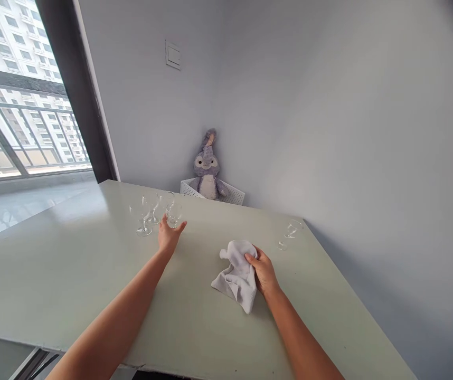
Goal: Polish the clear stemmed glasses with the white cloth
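A white cloth [237, 269] hangs bunched in my right hand [264, 270], pinched between thumb and fingers above the table. My left hand [170, 233] reaches far forward with thumb and fingers spread, right at a clear stemmed glass [173, 211]. The hand partly hides the lower part of that glass, and whether the fingers touch it is unclear. Just left of it stand other clear stemmed glasses, one nearest [144, 230] and another behind [153, 218]. Farther right, beyond my right hand, is a lone stemmed glass [293, 229] near the table's right edge.
The pale green table [72, 264] reaches to the grey walls. Behind its far edge a purple plush rabbit [207, 169] sits in a white perforated basket [232, 195]. A wall switch [173, 55] is above, and a window with a railing lies at left.
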The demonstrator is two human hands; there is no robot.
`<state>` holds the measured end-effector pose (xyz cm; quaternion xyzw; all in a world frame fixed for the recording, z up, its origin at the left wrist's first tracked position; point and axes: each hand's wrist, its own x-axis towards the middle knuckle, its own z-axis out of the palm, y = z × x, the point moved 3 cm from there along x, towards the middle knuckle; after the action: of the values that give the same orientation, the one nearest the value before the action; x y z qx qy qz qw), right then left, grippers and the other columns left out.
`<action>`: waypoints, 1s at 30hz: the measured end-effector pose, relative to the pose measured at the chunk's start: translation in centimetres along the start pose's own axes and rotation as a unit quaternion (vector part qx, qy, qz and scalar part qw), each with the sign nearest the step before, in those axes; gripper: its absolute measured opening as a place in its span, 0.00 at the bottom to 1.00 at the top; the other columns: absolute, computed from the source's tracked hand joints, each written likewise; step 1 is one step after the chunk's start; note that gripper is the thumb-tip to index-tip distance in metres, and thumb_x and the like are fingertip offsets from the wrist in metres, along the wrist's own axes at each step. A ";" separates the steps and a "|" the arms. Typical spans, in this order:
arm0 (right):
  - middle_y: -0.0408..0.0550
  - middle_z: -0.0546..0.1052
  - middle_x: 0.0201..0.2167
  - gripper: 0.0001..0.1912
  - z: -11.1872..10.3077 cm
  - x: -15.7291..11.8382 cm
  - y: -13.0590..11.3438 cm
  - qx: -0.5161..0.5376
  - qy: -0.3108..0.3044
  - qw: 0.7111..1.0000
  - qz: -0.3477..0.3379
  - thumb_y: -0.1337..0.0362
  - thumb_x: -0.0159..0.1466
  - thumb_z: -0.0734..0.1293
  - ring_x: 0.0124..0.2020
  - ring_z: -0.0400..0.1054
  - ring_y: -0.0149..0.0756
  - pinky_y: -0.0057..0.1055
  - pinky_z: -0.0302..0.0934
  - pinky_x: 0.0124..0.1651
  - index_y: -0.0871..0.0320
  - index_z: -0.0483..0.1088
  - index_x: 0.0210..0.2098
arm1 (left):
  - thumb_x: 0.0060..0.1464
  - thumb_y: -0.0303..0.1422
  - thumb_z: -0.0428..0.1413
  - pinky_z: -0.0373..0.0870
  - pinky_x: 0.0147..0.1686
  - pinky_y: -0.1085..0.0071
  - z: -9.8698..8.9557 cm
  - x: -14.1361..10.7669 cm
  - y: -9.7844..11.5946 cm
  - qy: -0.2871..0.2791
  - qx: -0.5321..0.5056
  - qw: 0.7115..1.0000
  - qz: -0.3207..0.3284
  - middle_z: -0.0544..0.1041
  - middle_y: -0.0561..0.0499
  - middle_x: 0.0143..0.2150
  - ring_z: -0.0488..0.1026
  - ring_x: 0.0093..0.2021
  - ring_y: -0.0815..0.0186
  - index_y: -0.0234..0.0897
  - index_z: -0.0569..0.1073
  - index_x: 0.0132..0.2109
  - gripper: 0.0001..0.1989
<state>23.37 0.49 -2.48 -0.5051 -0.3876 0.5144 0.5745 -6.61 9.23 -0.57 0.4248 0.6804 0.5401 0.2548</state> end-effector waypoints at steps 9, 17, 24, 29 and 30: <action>0.46 0.75 0.27 0.16 -1.3 0.1 -0.1 0.028 0.034 0.998 0.045 0.50 0.53 0.64 0.26 0.68 0.39 0.31 0.60 0.23 0.56 0.65 0.32 | 0.41 0.41 0.60 0.60 0.40 0.67 1.1 -1.5 1.3 -0.033 0.016 0.991 0.130 0.73 0.51 0.36 0.67 0.40 0.61 0.44 0.64 0.49 0.27; 0.40 0.68 0.21 0.15 1.8 -2.8 -5.3 0.002 0.150 0.978 -0.146 0.51 0.57 0.63 0.22 0.61 0.29 0.24 0.55 0.23 0.57 0.67 0.31 | 0.44 0.35 0.59 0.61 0.44 0.63 4.8 -8.3 2.5 -0.149 0.030 0.937 0.316 0.74 0.50 0.40 0.69 0.42 0.59 0.44 0.64 0.51 0.25; 0.47 0.69 0.47 0.25 7.2 -5.6 -4.2 -0.217 -0.190 0.944 -0.161 0.62 0.60 0.60 0.31 0.67 0.30 0.31 0.63 0.38 0.49 0.57 0.57 | 0.48 0.30 0.53 0.63 0.40 0.64 5.1 -9.0 2.3 -0.172 0.147 0.885 0.407 0.73 0.49 0.38 0.69 0.39 0.61 0.40 0.60 0.54 0.25; 0.44 0.73 0.30 0.17 5.8 -4.4 -1.6 -0.186 -0.233 0.953 -0.055 0.58 0.57 0.64 0.25 0.68 0.31 0.30 0.65 0.29 0.56 0.67 0.45 | 0.49 0.29 0.53 0.61 0.38 0.65 5.3 -10.4 3.2 -0.254 0.200 0.788 0.524 0.73 0.46 0.38 0.68 0.38 0.61 0.39 0.62 0.54 0.23; 0.44 0.73 0.27 0.15 5.7 -4.1 -1.1 -0.164 -0.223 0.960 -0.035 0.56 0.56 0.65 0.24 0.69 0.32 0.29 0.65 0.27 0.58 0.69 0.40 | 0.49 0.29 0.52 0.61 0.37 0.65 5.3 -10.8 3.4 -0.259 0.209 0.768 0.547 0.73 0.46 0.38 0.67 0.37 0.61 0.39 0.62 0.54 0.22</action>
<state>17.39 -2.47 -0.07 -0.4506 -0.6024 0.5229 0.4007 4.21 2.93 -0.09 0.8916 0.3367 0.3024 -0.0124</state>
